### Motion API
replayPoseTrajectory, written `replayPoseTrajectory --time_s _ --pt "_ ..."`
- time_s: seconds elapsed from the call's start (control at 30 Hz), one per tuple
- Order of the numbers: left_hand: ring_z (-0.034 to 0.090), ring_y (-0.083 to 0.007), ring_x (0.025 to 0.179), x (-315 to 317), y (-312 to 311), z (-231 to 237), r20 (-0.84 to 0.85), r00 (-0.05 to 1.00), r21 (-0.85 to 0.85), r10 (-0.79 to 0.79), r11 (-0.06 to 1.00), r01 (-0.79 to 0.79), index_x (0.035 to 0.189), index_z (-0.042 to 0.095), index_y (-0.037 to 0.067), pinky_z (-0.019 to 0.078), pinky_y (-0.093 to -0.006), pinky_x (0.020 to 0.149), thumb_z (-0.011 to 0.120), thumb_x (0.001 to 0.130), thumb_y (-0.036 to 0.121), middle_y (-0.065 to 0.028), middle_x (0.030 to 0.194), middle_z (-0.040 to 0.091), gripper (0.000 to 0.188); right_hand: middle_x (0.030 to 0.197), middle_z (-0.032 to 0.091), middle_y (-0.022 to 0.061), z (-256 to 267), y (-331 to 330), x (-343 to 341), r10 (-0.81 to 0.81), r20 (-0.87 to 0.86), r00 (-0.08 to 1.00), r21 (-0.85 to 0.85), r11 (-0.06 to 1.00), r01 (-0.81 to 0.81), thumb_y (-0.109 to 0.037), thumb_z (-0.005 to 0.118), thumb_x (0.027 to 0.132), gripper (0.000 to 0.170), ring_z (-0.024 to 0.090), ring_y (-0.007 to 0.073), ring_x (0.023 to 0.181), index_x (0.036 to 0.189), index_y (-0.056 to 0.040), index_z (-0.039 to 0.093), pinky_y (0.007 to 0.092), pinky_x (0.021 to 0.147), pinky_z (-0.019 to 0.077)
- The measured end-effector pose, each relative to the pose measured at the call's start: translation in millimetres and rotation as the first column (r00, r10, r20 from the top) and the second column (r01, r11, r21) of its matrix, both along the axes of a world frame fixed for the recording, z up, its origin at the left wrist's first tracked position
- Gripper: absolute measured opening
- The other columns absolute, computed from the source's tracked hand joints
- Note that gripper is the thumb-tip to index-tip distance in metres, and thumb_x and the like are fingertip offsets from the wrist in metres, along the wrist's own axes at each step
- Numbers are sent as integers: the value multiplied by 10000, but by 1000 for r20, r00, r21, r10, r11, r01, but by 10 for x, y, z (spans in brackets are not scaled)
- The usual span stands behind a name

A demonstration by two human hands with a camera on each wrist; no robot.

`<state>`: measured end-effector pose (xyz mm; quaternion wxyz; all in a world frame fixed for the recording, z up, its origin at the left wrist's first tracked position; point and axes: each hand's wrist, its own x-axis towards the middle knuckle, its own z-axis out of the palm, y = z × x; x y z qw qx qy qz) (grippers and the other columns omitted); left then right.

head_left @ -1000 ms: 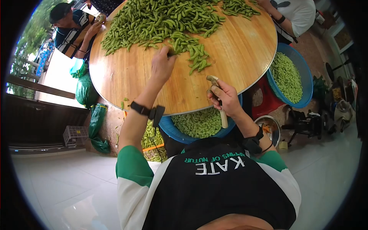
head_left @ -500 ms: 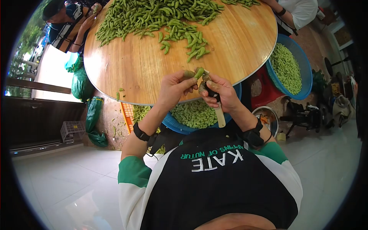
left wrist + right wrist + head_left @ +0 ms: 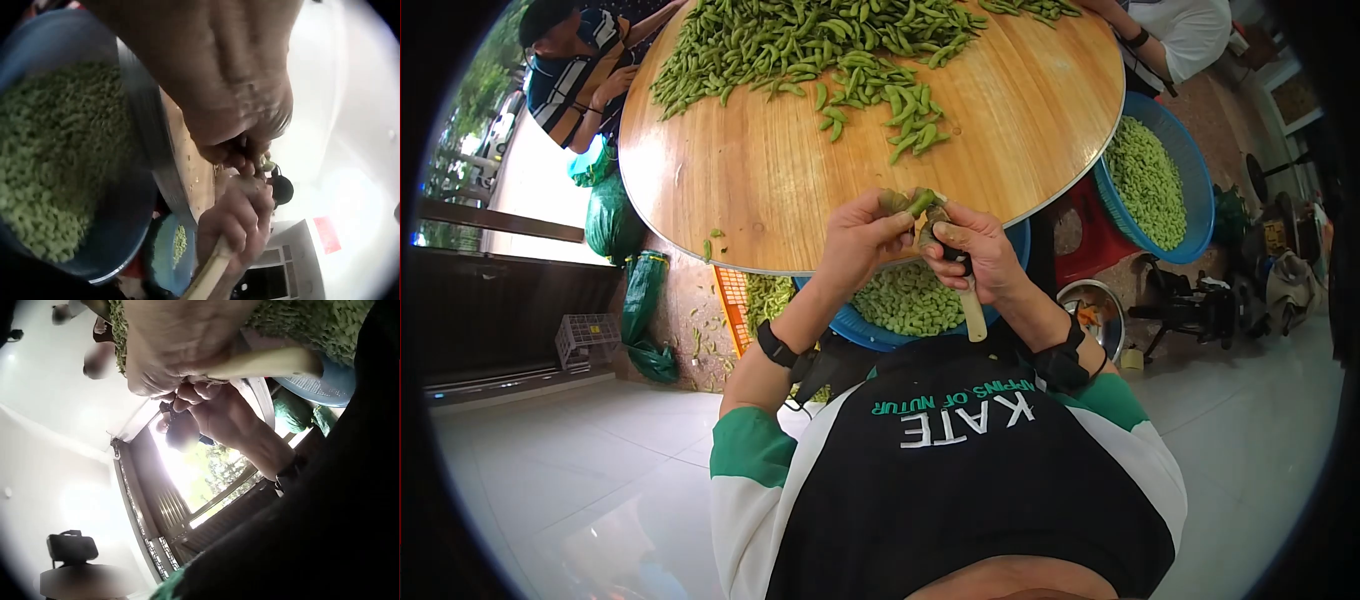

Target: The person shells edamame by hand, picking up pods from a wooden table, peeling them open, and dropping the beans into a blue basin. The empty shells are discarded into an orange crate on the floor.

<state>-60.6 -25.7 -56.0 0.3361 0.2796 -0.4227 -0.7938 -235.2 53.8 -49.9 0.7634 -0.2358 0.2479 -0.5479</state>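
Observation:
Over the near edge of the round wooden table (image 3: 740, 200), the left hand (image 3: 862, 235) pinches a green pod (image 3: 922, 203). The right hand (image 3: 980, 250) grips a tool with a pale handle (image 3: 972, 315), which points down toward the body; its working end is hidden by the fingers. Both hands meet at the pod. In the left wrist view the right hand (image 3: 234, 219) curls round the handle (image 3: 209, 275), just below the left hand (image 3: 219, 81). The right wrist view shows the handle (image 3: 269, 364) beneath the right hand (image 3: 181, 344).
A large heap of pods (image 3: 800, 45) covers the far side of the table. Shelled beans (image 3: 910, 300) fill a blue basin under the hands; another blue basin (image 3: 1200, 200) stands at the right. An orange crate (image 3: 732, 305) is below left. People sit at the far left and far right.
The left hand has come back from the heap with a pod and brought it to the right hand. In the last half second, the pod has tilted and moved closer against the right hand's fingers.

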Motion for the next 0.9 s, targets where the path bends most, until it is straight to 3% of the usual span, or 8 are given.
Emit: replayPoseTrajectory --time_s 0.2,0.33,0.37,0.4,0.57,0.67,0.73,0.9 --pt "572 -96 632 32 -37 -91 -480 842 327 -246 840 432 971 606 36 448 -219 532 593 884 59 -13 831 610 90 761 520 53 -112 -20 -56 175 219 960 -45 984 -170 -146 480 960 303 355 61 473 1245 -47 498 172 366 306" --pt "578 -141 607 31 24 52 -54 991 234 -121 963 130 963 606 28 439 -257 500 609 862 46 -49 823 617 103 789 516 53 -39 11 -46 97 264 960 97 987 -127 -148 469 965 265 337 61 482 1213 -67 513 166 372 304" --pt "579 -184 600 24 72 97 268 959 -454 89 890 44 966 602 18 444 -284 504 620 844 38 -80 812 611 125 789 516 53 -48 21 -34 94 265 960 100 987 -124 -148 469 965 265 337 61 482 1213 -67 513 166 372 304" --pt "580 -227 593 12 127 148 344 827 -909 445 378 175 968 598 9 448 -312 507 631 826 30 -111 800 605 148 789 515 54 -61 23 -15 90 282 955 117 985 -128 -149 467 966 261 334 62 487 1212 -74 514 166 372 306" --pt "591 -313 634 -9 193 202 244 726 -962 643 65 265 938 613 4 473 -354 545 662 781 23 -154 735 586 166 790 510 54 -60 -1 52 85 342 936 137 981 -139 -152 460 971 238 337 61 495 1187 -72 521 167 373 316" --pt "576 -239 580 1 197 230 288 799 -930 528 352 102 936 624 -18 448 -311 513 632 830 44 -112 733 614 123 777 509 51 -95 16 45 71 267 961 145 983 -112 -146 450 974 357 342 66 502 1328 -102 440 166 372 303" --pt "527 -125 531 5 182 316 373 912 -341 172 939 -38 949 631 -29 402 -251 471 586 893 86 -50 725 622 135 785 522 53 -79 8 12 67 161 985 71 994 -79 -133 447 973 334 356 62 501 1301 -73 464 167 382 306" --pt "491 -44 531 41 134 243 147 988 132 -52 991 32 965 637 -18 369 -201 450 558 924 123 -12 683 601 166 813 552 48 -22 76 -21 -26 -250 968 -62 998 11 -119 458 963 328 385 52 502 1278 -31 489 169 396 301"
